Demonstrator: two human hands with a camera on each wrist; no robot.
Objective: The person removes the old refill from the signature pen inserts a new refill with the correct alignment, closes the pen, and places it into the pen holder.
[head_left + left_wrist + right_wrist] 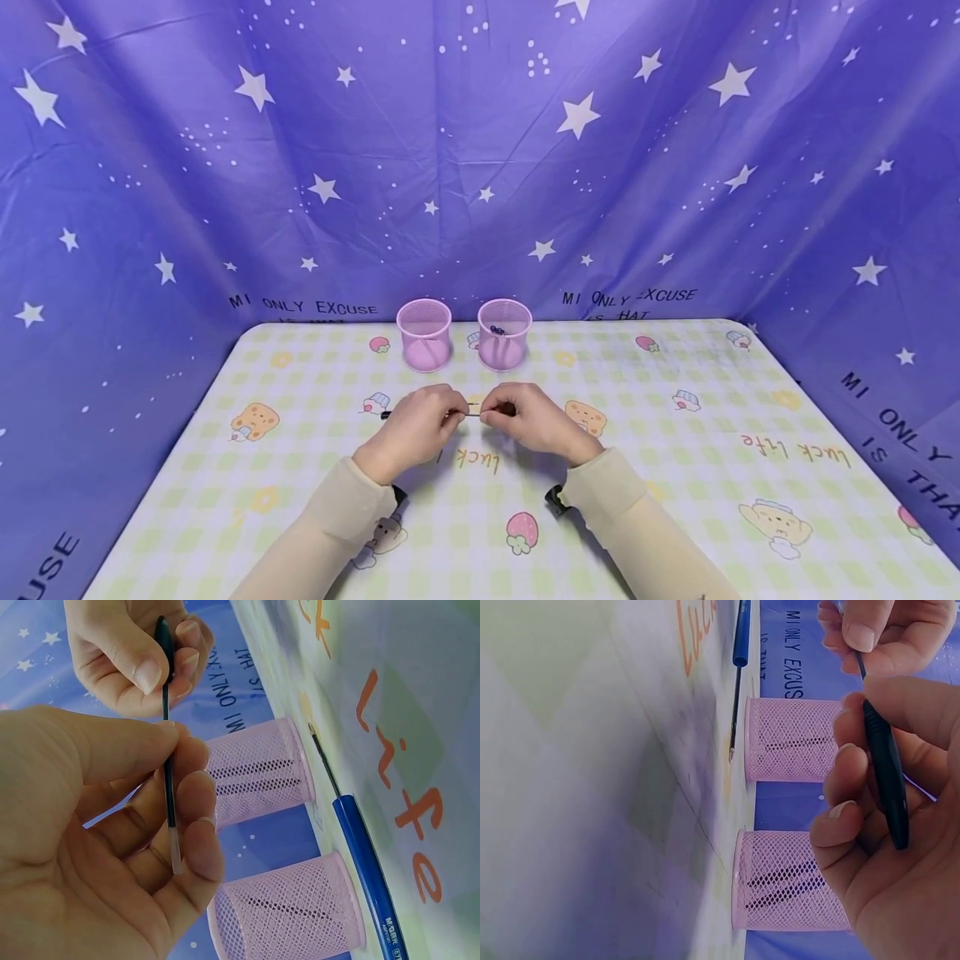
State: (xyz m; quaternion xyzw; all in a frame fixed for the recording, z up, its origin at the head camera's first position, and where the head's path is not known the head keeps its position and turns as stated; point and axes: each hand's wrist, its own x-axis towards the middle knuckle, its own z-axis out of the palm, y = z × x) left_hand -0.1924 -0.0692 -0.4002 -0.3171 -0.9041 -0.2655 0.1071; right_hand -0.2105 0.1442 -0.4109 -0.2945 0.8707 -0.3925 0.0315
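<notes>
Left wrist view: refill (170, 791) runs top-to-bottom, pale end (176, 859) lowermost.

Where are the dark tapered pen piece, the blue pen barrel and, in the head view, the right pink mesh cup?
Dark tapered pen piece (887, 772): right wrist view, middle of its length.
Blue pen barrel (368, 874): left wrist view, middle of its visible side.
Right pink mesh cup (504, 352): head view, front wall.
</notes>
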